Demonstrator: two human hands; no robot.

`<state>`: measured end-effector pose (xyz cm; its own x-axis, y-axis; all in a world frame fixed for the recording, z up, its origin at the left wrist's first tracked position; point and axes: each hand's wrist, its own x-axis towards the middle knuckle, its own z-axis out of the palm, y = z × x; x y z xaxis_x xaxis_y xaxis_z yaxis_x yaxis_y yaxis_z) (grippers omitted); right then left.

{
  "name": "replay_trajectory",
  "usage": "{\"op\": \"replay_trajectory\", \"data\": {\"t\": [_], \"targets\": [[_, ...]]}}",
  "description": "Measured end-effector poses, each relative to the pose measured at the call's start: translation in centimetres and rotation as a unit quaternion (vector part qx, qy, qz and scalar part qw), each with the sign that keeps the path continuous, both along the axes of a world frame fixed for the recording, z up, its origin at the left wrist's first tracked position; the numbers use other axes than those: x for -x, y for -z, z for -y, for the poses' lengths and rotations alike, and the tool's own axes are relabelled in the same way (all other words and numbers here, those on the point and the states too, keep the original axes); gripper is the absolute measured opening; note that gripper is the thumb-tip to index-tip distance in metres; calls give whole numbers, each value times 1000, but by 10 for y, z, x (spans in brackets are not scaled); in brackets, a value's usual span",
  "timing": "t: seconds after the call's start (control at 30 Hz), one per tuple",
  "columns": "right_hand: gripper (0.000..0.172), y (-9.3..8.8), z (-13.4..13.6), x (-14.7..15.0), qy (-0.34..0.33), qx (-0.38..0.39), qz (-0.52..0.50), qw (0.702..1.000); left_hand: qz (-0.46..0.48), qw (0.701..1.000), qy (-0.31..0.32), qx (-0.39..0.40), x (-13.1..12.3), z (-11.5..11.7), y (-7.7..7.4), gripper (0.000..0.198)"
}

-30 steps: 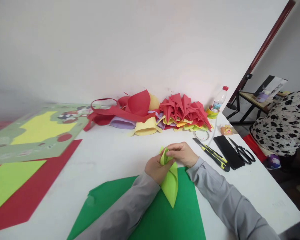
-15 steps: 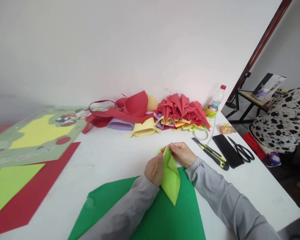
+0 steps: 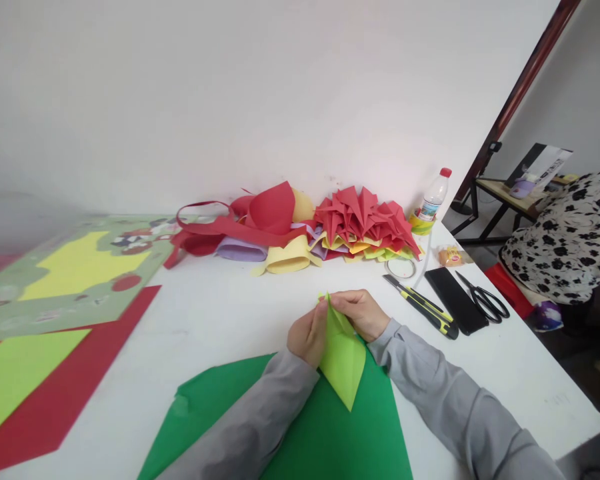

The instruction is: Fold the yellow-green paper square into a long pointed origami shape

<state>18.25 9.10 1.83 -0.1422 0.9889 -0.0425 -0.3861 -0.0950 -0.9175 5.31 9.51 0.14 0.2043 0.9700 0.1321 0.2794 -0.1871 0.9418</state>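
A folded piece of lime-green paper hangs between my two hands, its pointed end down over a large green sheet. My left hand grips the paper's left edge near the top, thumb upward. Thumb and fingers of my right hand pinch the upper right edge, close to the left fingertips. Both hands are closed on the same paper. The green sheet lies on the white table under my forearms, which cover part of it.
Red folded paper spikes and rolled paper pieces lie by the wall. To the right are a tape roll, a utility knife, a black flat object, scissors and a bottle. Paper sheets cover the left.
My right hand has shifted slightly left along the paper's top, nearer my left fingertips. The lower part of the lime-green paper has spread a little wider to the right.
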Motion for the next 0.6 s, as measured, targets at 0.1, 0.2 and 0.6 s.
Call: {"op": "replay_trajectory", "data": {"t": [0.1, 0.2, 0.6], "targets": [[40, -3, 2, 3, 20, -3, 1, 1000, 5, 1000, -8, -4, -1, 1, -1, 63], [36, -4, 4, 7, 44, -12, 5, 999, 9, 1000, -14, -8, -1, 2, -2, 62], [36, -12, 3, 7, 32, -14, -3, 999, 15, 1000, -13, -24, -4, 6, -9, 60]]}}
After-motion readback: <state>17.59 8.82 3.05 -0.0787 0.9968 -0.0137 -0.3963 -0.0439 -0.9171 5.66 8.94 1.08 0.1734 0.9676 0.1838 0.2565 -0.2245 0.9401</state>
